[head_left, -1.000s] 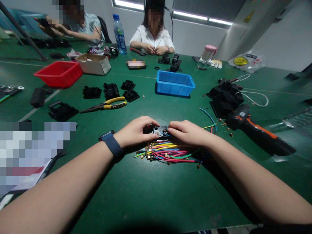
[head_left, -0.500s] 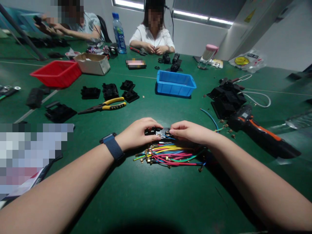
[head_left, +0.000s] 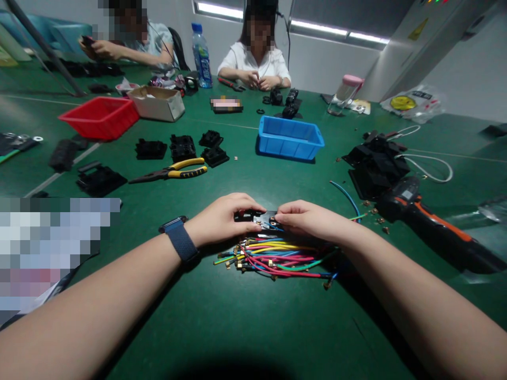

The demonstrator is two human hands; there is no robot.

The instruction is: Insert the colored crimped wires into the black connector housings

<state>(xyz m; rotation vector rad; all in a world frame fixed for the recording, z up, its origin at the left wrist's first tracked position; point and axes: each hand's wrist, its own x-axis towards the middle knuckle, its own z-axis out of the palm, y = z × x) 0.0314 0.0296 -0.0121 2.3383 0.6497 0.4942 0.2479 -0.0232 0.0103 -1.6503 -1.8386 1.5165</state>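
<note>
My left hand (head_left: 225, 217) holds a small black plastic housing (head_left: 266, 217) by its left side, thumb in front and fingers behind. Brass-coloured contacts and a thin blue wire (head_left: 273, 226) show on the housing. At its right end, the thumb and forefinger of my right hand (head_left: 303, 218) are pinched together beside a contact; what lies between them is hidden. Just in front of the housing lies a bundle of coloured wires (head_left: 285, 258), red, yellow, blue and green, with brass terminals on their ends.
Yellow-handled pliers (head_left: 186, 169) and several black housings (head_left: 182, 148) lie at the left. A blue bin (head_left: 291, 142) stands ahead, a red bin (head_left: 101, 121) further left. A cordless screwdriver (head_left: 439, 224) lies right, near black parts (head_left: 380, 158). Two people sit across the table.
The view has shifted slightly. Both hands keep almost the same hold on the housing. Across the table, the person in white has moved their hands a little.
</note>
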